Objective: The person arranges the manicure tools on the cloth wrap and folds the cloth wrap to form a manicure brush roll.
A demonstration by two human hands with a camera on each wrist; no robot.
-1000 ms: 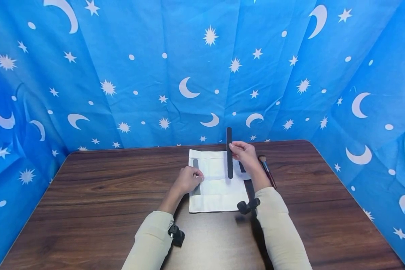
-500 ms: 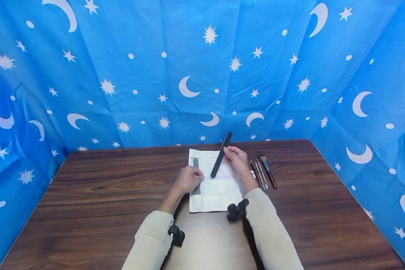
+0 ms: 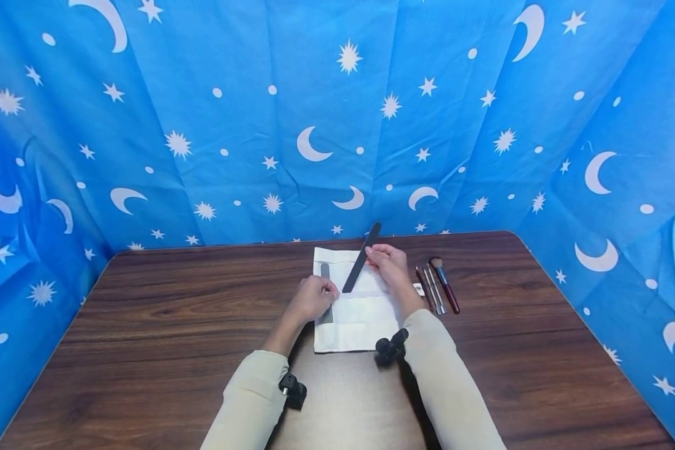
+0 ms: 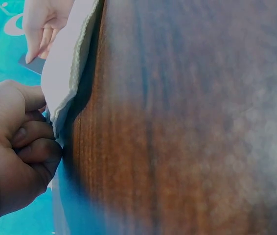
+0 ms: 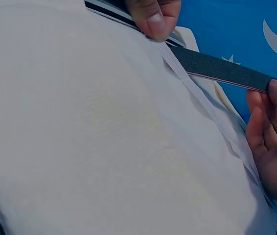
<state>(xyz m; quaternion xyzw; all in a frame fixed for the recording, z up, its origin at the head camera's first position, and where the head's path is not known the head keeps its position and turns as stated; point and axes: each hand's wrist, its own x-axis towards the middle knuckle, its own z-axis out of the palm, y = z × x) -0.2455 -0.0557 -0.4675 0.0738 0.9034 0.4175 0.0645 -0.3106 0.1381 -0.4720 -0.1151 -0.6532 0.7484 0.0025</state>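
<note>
My right hand (image 3: 390, 267) pinches a dark nail file (image 3: 362, 257) between thumb and fingers, slanted over a white cloth tool roll (image 3: 351, 337). In the right wrist view, the file's lower end is at the roll's elastic-edged pocket (image 5: 197, 93), its tip hidden behind the edge. My left hand (image 3: 314, 299) pinches the roll's pocket edge near its left side. Under that hand a grey striped nail file (image 3: 325, 270) sits in the roll, partly covered by the fingers. The left wrist view shows the left hand (image 4: 23, 147) with curled fingers at the cloth's edge.
Right of the roll lie a makeup brush (image 3: 445, 286) and several thin metal-and-dark tools (image 3: 434, 290) on the wooden table (image 3: 174, 337). A small white tag (image 3: 419, 289) sticks out beside the right wrist. A blue star-and-moon curtain (image 3: 236, 112) hangs behind.
My right hand has moved left and tilted the dark nail file, bringing its lower end to the pocket. The thin tools at the right have come into view. The left hand has stayed put.
</note>
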